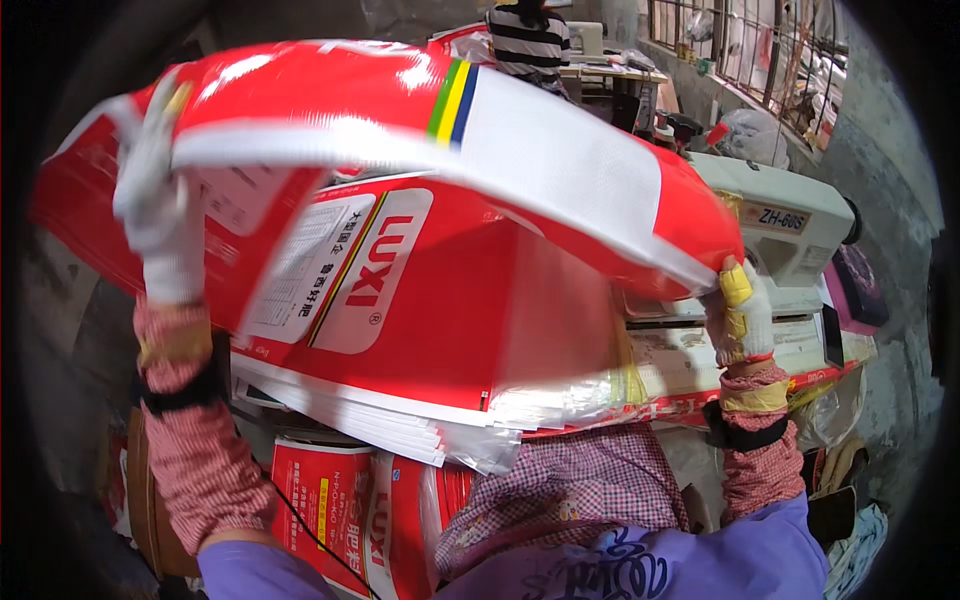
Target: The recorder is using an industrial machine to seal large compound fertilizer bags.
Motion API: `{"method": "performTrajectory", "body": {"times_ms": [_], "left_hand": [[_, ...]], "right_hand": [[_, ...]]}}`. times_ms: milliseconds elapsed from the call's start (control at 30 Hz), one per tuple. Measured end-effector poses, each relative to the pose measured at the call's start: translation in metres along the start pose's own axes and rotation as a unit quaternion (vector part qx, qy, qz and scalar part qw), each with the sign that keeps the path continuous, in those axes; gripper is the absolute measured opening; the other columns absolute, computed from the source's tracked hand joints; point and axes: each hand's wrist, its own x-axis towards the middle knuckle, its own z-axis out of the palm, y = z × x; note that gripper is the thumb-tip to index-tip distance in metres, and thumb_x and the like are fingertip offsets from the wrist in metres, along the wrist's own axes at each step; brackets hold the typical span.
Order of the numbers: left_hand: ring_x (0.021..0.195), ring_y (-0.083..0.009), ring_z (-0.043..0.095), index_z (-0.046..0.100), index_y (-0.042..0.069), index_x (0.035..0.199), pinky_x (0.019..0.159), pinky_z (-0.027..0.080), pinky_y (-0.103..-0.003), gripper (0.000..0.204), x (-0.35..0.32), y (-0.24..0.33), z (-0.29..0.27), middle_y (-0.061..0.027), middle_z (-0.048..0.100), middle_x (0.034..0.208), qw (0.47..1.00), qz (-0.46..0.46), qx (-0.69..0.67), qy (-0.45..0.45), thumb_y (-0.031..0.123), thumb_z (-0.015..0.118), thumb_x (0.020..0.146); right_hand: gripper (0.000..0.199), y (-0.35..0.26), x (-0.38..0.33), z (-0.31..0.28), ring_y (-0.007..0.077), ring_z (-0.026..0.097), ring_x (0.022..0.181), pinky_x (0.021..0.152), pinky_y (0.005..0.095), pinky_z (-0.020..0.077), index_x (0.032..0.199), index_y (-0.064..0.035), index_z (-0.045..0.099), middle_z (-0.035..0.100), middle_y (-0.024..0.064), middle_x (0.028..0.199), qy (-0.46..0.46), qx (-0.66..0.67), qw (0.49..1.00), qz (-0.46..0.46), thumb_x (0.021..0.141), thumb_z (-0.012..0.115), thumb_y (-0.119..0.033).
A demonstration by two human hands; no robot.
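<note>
The red-and-white sack (pixel 545 130) is raised above the stack of sacks (pixel 440 290), bowed upward in the middle, its near edge smeared by motion blur. The left hand (pixel 155 190), gloved, pinches it over the stack's left side, thumb against the plastic, and a printed panel droops beyond that grip. The right hand (pixel 738 305), gloved and with yellow tape on its fingers, is curled around the opposite corner, past the stack's right end; how far its fingers reach under is hidden. For a clean handling of this step, I would draw both grips gently apart until the bow flattens, keep the two ends level, and let the drooping panel hang free so it does not drag on the stack. The plastic looks slick and limp, so a firm pinch near each corner should serve better than a loose hold farther in. Watch the right corner most: the sewing machine (pixel 790 220) sits just beyond the stack's right end, and a slack edge could catch there. The checkered cloth (pixel 580 485), on the near side of the stack, is best kept clear of the sheets' loose edges.
</note>
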Motion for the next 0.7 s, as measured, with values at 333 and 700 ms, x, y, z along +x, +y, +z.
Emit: {"method": "performTrajectory", "body": {"times_ms": [333,700], "left_hand": [[0.106,-0.0298,0.051,0.052,0.008,0.118,0.088,0.042,-0.034,0.043,-0.285,-0.013,-0.011,-0.0136,0.056,0.114,0.869,-0.189,0.062,-0.453,0.002,0.050,0.075],[0.095,-0.0322,0.057,0.058,-0.006,0.097,0.083,0.043,-0.036,0.025,-0.352,-0.090,-0.117,-0.0222,0.060,0.098,0.691,-0.457,0.066,-0.557,0.006,0.049,0.078]], "right_hand": [[0.014,0.079,-0.076,0.029,0.0261,0.057,0.066,0.061,0.0356,0.0465,0.087,-0.0148,0.064,0.059,0.0094,0.073,-0.428,-0.555,0.713,0.004,0.081,0.054,-0.024],[0.025,0.109,-0.065,0.029,0.0309,0.058,0.077,0.068,0.0364,0.0462,0.097,-0.0107,0.059,0.058,0.0138,0.084,-0.224,-0.498,0.821,-0.168,0.073,0.058,-0.008]]}}
